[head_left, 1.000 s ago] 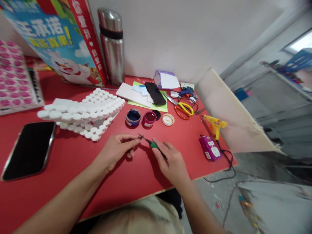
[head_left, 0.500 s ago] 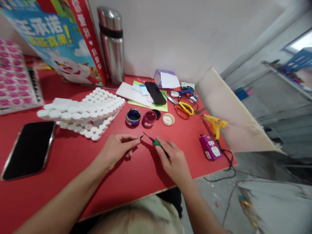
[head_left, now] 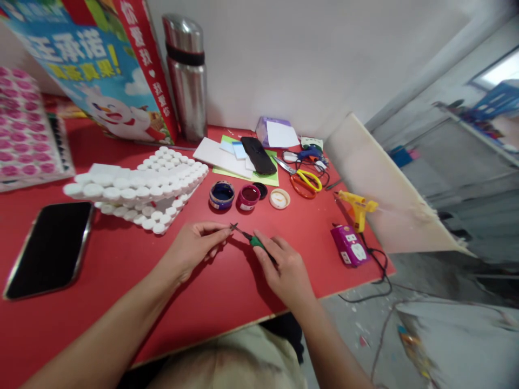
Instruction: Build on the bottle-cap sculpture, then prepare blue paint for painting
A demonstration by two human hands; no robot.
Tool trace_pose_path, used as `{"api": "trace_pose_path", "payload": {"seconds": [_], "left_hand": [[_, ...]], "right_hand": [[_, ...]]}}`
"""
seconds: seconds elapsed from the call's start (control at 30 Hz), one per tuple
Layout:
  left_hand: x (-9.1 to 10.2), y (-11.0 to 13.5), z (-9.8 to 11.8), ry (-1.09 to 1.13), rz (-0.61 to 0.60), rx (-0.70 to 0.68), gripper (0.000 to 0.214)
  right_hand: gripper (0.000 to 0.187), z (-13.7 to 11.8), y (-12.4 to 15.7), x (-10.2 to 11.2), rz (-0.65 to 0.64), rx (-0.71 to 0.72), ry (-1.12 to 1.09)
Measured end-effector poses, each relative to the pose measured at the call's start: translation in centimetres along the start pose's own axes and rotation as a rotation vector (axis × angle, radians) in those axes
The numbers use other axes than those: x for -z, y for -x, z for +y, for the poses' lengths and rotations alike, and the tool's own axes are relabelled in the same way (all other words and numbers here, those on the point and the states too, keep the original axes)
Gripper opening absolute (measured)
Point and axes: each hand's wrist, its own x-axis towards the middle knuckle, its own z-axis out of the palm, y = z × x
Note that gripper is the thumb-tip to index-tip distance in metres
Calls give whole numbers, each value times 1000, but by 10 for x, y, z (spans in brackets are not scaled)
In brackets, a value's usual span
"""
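My left hand (head_left: 198, 247) is closed in a pinch on a small dark pointed piece (head_left: 234, 225), too small to name, most of it hidden by my fingers. Wrapped around a green-handled craft knife (head_left: 256, 242), my right hand (head_left: 284, 266) points the thin blade left. The blade tip meets or crosses the dark piece; contact cannot be made out for sure. Just beyond my hands stand a jar of dark blue paint (head_left: 221, 195) and a jar of magenta paint (head_left: 248, 198), both uncapped. A black lid (head_left: 260, 190) and a pale lid (head_left: 279, 199) lie beside them.
On the red table (head_left: 194, 319), a white model of small round pieces (head_left: 138, 186) and a phone (head_left: 48, 248) lie left. Behind stand a steel flask (head_left: 186, 81) and a printed box (head_left: 97, 70). Scissors (head_left: 306, 182), a yellow glue gun (head_left: 357, 208) and a purple box (head_left: 349, 246) lie right.
My right hand has moved slightly left, bringing the knife blade from just apart to the dark piece's tip. My left hand stays nearly in place.
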Motion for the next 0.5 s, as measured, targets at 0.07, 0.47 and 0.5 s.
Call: {"api": "trace_pose_path", "payload": {"seconds": [0.07, 0.47, 0.5], "left_hand": [[0, 0, 2, -9, -6, -2, 45], [-1, 1, 0, 61, 9, 29, 50], [-1, 1, 0, 56, 10, 27, 51]], "right_hand": [[42, 2, 0, 1, 1, -15, -5], [43, -3, 1, 0, 31, 46, 79], [43, -3, 1, 0, 34, 36, 93]]}}
